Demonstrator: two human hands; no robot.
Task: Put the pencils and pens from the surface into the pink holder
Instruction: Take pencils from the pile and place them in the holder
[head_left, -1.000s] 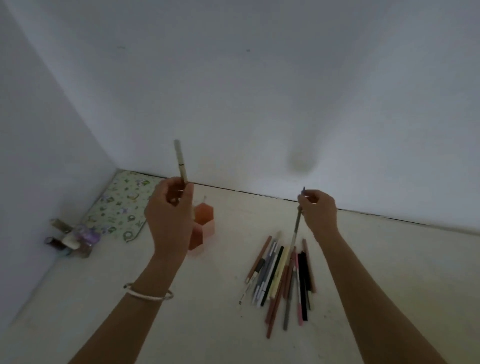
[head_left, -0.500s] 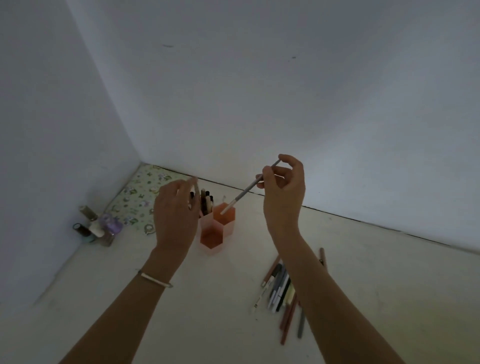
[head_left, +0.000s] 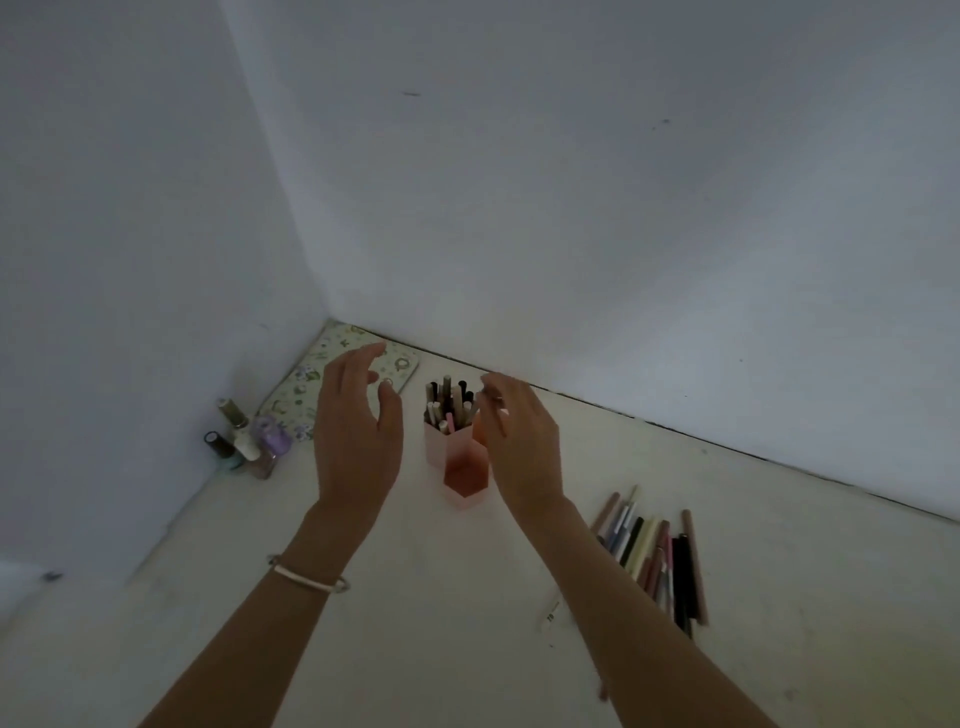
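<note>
Here both hands flank the holder (head_left: 466, 475) on the surface. The left hand (head_left: 358, 431) is spread wide, holding nothing. The right hand (head_left: 519, 439) curves loosely over the holder's right cell; I cannot tell whether it holds anything. Standing pens (head_left: 448, 402) fill the back cell. Loose pens (head_left: 655, 556) lie well right; the white pen (head_left: 550, 616) beside them carries unreadable print.

Dim corner, white walls (head_left: 623, 208), pale floor (head_left: 363, 649)

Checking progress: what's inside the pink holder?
In the pink holder, the back cell holds upright pens and pencils; the front cell looks empty. The right hand mostly covers the third cell, hiding its contents.
</note>
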